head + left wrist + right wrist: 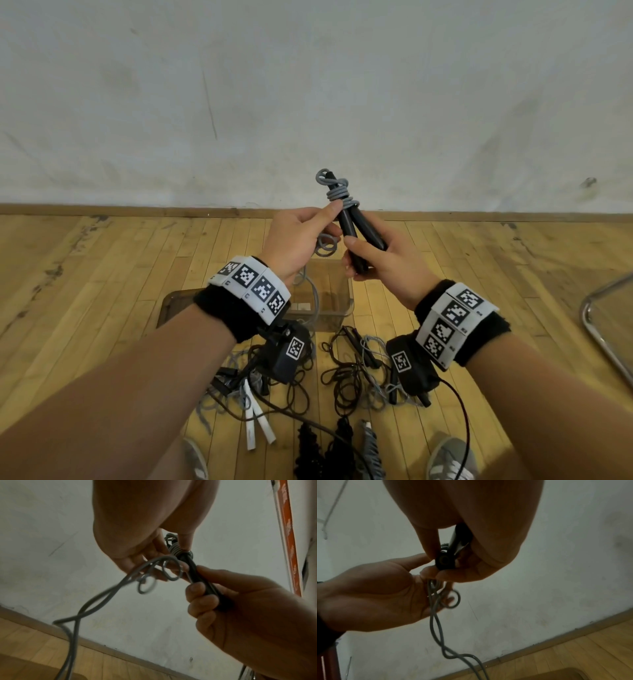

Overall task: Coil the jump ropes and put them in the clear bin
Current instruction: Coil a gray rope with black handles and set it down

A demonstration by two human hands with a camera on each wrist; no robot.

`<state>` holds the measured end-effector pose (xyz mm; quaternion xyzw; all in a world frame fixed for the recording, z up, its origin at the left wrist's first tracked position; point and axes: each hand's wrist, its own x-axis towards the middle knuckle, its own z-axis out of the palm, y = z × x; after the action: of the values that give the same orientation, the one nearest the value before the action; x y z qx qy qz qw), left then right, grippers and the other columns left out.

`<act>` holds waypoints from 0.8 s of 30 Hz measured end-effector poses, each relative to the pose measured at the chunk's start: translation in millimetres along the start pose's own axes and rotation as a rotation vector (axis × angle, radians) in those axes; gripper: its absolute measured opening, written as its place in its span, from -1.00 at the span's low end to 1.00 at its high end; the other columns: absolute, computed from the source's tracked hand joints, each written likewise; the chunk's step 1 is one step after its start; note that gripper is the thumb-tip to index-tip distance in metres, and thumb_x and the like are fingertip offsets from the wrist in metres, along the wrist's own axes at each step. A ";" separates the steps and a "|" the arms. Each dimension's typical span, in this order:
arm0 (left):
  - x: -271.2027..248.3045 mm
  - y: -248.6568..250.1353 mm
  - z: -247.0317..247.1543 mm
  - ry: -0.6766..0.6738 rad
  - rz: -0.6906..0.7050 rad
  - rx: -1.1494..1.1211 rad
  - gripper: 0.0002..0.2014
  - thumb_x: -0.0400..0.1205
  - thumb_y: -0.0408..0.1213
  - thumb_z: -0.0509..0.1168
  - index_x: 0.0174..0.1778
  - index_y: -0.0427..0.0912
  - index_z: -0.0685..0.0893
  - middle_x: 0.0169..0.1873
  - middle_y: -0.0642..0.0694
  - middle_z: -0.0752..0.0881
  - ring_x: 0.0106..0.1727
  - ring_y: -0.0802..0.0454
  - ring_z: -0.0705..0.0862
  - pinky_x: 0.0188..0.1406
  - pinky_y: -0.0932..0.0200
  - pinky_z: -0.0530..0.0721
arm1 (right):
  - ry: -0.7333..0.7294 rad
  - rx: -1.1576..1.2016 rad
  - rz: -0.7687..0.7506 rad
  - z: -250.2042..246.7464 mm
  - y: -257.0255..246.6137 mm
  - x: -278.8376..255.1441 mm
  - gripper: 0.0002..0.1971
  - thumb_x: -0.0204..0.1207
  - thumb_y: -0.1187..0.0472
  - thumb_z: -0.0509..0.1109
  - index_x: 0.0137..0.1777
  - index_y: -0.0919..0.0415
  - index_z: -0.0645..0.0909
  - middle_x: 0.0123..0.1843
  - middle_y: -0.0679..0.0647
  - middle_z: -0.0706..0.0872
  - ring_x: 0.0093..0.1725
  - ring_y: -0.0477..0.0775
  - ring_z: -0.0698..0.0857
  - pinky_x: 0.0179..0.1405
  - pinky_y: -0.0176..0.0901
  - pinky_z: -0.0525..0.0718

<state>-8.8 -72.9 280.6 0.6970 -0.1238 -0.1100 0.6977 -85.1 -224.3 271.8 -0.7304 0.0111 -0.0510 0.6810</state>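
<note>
Up front in the head view, both forearms reach forward and the hands meet in mid-air above the clear bin (337, 301). The right hand (383, 263) wraps its fingers round the two black handles (356, 236), which tilt up and away toward the wall. The left hand (298, 240) pinches the grey rope (337, 193) where it is wound in tight turns round the handles' upper ends; more grey loops hang under its palm. The bin stands on the wooden floor (102, 274) just below the hands, with a strand of grey rope running down inside it. A tangle of other jump ropes (349, 370) lies on the boards between the bin and the person's shoes. A metal chair leg (596, 318) curves in at the right edge, well apart from the hands. Bare wall (308, 85) fills the space beyond

From the left wrist, the left hand (137, 534) has thumb and fingertips closed on the rope coils (175, 547), while the right hand (231, 601) curls round the handles (202, 577). Slack rope (96, 601) drops in loose twists toward the floor

From the right wrist, the right hand (479, 547) grips the handles' butt ends (444, 561); the left hand (376, 595) lies palm-up beside it, its fingers curled among dangling rope loops (436, 595)
</note>
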 end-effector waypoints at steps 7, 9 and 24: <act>1.8 3.2 -5.3 -0.128 0.005 0.130 -0.55 0.75 0.13 0.24 -0.14 -0.19 0.75 -0.37 0.02 0.81 -0.33 0.18 0.73 -0.33 0.30 0.68 | 0.050 -0.067 -0.137 -7.8 -6.1 1.8 -0.56 0.70 0.34 0.39 0.55 0.08 0.52 -0.29 -0.07 0.69 -0.29 -0.04 0.66 -0.32 -0.17 0.67; 1.9 3.2 -6.0 -0.159 0.009 0.140 -0.61 0.77 0.09 0.25 -0.16 -0.15 0.70 -0.37 0.05 0.78 -0.30 0.14 0.69 -0.39 0.32 0.62 | 0.059 -0.070 -0.146 -7.9 -8.8 1.0 -0.57 0.69 0.35 0.40 0.52 0.05 0.54 -0.29 -0.06 0.67 -0.30 -0.07 0.65 -0.34 -0.18 0.66; 0.4 1.8 -12.4 -0.451 -0.174 0.008 -0.66 0.64 -0.68 0.30 0.20 -0.22 0.74 0.02 -0.11 0.69 0.01 0.01 0.74 0.18 -0.11 0.83 | 0.115 -0.052 -0.168 -14.1 -11.9 3.6 -0.56 0.69 0.38 0.38 0.55 0.16 0.51 -0.30 0.04 0.65 -0.35 -0.02 0.62 -0.38 -0.18 0.62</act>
<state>-4.4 -61.4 282.4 0.6657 -0.2162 -0.3221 0.6375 -83.4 -237.7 284.8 -0.7421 -0.0099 -0.1496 0.6533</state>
